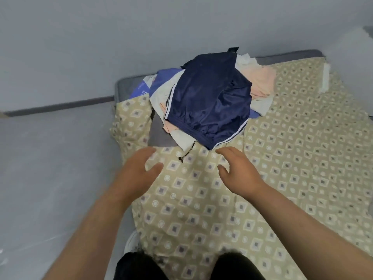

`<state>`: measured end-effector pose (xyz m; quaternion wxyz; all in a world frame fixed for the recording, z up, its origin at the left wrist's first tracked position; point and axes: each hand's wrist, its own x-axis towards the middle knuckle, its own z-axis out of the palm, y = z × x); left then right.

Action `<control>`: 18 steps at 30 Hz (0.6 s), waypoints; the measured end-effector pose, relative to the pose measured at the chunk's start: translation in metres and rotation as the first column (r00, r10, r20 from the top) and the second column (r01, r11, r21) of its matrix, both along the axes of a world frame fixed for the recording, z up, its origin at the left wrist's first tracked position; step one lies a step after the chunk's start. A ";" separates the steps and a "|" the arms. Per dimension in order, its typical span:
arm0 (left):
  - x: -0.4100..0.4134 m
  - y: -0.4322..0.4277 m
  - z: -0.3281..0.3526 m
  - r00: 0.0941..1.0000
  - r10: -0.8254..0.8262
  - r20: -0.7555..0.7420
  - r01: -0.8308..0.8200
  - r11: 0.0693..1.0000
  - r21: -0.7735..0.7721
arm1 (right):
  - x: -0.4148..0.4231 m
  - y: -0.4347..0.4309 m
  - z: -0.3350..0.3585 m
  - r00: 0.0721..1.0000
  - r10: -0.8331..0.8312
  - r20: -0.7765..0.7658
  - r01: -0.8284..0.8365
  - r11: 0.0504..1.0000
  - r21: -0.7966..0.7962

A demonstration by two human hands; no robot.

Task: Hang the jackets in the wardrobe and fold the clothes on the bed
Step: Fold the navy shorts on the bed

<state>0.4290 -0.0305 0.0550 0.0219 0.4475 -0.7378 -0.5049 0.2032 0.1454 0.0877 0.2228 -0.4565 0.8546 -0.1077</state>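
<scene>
Hovering spread, empty, at the near edge of the clothes pile [210, 98]: left hand [137, 176], right hand [240, 172].

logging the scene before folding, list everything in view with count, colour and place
mattress: 1, grey, bare at left corner
bedsheet: 1, beige patterned, over mattress
navy garment: 1, dark blue, white stripes, atop pile
clothes underneath: several, peach, white, purple-blue, far end
toggle: 1, black, on bedsheet before pile
shoe: 1, white, floor beside mattress
trousers: 1, black, bottom edge
left hand: 1, open, above bedsheet
right hand: 1, open, above bedsheet
</scene>
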 end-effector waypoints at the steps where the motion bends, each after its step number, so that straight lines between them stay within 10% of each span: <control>1: -0.004 0.004 -0.015 1.000 0.026 0.003 -0.026 1.000 0.013 | -0.013 -0.003 -0.022 1.000 0.015 0.025 -0.015 1.000 0.007; 12: -0.128 -0.031 -0.134 0.999 0.033 -0.032 -0.038 0.984 -0.176 | -0.128 -0.045 -0.253 0.997 0.073 -0.041 -0.072 0.997 0.009; 18: -0.193 -0.093 -0.178 0.999 -0.015 0.035 0.028 0.907 -0.420 | -0.133 -0.025 -0.327 0.958 -0.018 -0.286 -0.114 0.891 -0.439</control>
